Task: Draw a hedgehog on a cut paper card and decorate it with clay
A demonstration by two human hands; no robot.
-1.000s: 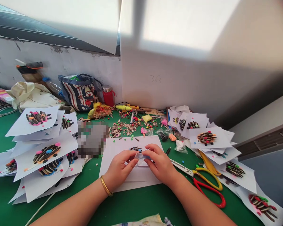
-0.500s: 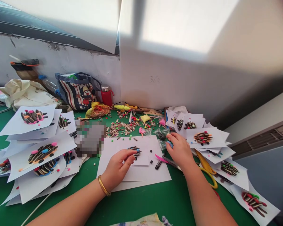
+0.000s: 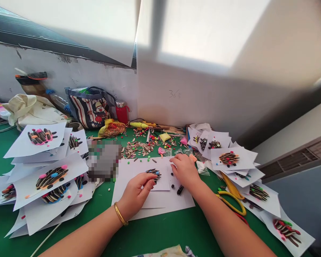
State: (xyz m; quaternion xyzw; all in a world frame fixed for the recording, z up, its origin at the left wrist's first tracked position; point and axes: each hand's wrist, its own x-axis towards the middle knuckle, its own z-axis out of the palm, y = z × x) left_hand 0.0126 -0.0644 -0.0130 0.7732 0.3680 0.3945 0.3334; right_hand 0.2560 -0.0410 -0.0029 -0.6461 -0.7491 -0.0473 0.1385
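On the green table lie large white sheets [image 3: 155,212] with a smaller white card [image 3: 164,184] on top. The card bears a seed figure [image 3: 155,174] of dark striped seeds with bits of blue. My left hand [image 3: 137,192] rests over the card's left side, thumb and forefinger close together at the seed figure; what they pinch is too small to make out. My right hand [image 3: 184,169] is above the sheets' upper right part, fingers bent and pointing left, fingertips partly hidden. Small black balls [image 3: 172,186] and a black marker [image 3: 180,190] lie beside the card.
Stacks of finished seed pictures stand at the left [image 3: 49,178] and right [image 3: 231,160]. Loose seeds [image 3: 135,148] and coloured balls are scattered behind the sheets. Yellow-handled scissors [image 3: 231,201] lie right of my right forearm. A striped bag [image 3: 89,107] and red bottle [image 3: 121,112] stand by the wall.
My right hand has moved left from the plastic bags at the right to above the sheets. My left hand has stayed by the seed figure. The view has shifted slightly.
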